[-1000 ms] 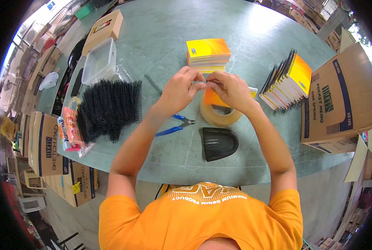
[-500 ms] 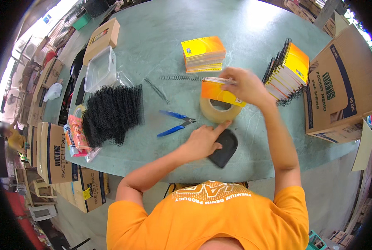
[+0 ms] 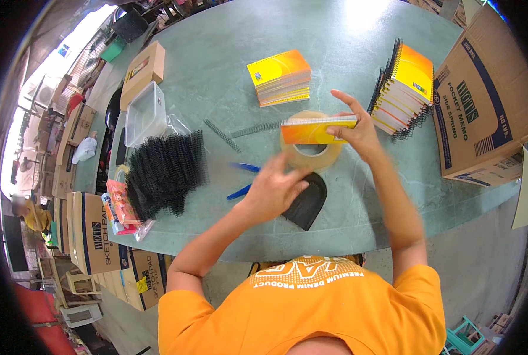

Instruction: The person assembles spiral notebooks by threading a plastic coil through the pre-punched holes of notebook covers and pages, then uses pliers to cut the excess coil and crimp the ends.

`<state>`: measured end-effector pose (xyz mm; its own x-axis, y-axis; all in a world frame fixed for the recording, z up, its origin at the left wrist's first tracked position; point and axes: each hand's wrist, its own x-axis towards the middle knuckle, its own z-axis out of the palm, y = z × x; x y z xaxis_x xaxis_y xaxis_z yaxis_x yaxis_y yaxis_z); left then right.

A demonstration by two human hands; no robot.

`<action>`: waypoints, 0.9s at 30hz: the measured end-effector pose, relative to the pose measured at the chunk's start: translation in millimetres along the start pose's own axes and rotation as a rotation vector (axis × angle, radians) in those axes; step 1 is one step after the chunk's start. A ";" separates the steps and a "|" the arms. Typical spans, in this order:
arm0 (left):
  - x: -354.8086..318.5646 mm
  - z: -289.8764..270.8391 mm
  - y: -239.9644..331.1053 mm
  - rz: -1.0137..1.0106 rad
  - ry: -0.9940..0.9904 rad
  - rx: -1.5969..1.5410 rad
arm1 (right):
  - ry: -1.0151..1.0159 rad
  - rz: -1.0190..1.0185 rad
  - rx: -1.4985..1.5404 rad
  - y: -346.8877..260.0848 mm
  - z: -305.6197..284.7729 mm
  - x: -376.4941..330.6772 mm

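My right hand (image 3: 358,131) holds a small yellow-orange memo pad (image 3: 311,131) by its right end, thumb on the cover and index finger raised. A black spiral coil (image 3: 258,128) reaches left from the pad's holed upper edge. Below the pad is a wide roll of clear tape (image 3: 330,158). My left hand (image 3: 270,192), slightly blurred, hovers left of the roll with fingers apart and seemingly nothing in them. It partly hides blue-handled cutters (image 3: 239,192) and a black rounded pad (image 3: 311,204). Another loose coil (image 3: 219,135) lies farther left.
At left, a heap of black coils (image 3: 166,171) lies by a clear plastic box (image 3: 145,115). A stack of unbound pads (image 3: 280,77) stands at the back. Coil-bound pads (image 3: 403,89) and a large carton (image 3: 483,112) are at right.
My left hand has lifted from beside the tape roll and moved left, over the cutters. The memo pad has turned more level in my right hand, whose index finger now points up.
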<state>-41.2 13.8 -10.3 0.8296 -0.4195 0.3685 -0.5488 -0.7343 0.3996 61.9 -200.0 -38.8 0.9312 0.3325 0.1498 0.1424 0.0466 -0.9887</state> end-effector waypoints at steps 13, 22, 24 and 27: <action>51.0 -31.6 -44.1 -0.398 -0.014 -0.247 | -0.145 -0.063 -0.006 1.5 -3.5 -2.3; -8.3 29.0 4.8 0.158 -0.069 0.102 | -0.063 -0.067 -0.030 0.7 -1.1 -5.3; -26.2 41.1 9.1 0.158 -0.158 0.196 | -0.034 0.000 -0.040 -2.5 5.0 -3.0; -20.0 24.8 -0.3 -0.121 -0.446 -0.142 | -0.004 0.047 -0.036 -3.0 9.0 -1.7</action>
<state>-55.0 9.2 -38.6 0.8346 -0.5463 -0.0708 -0.4285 -0.7247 0.5396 56.9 -192.2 -36.1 0.9359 0.3369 0.1026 0.1101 -0.0033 -0.9939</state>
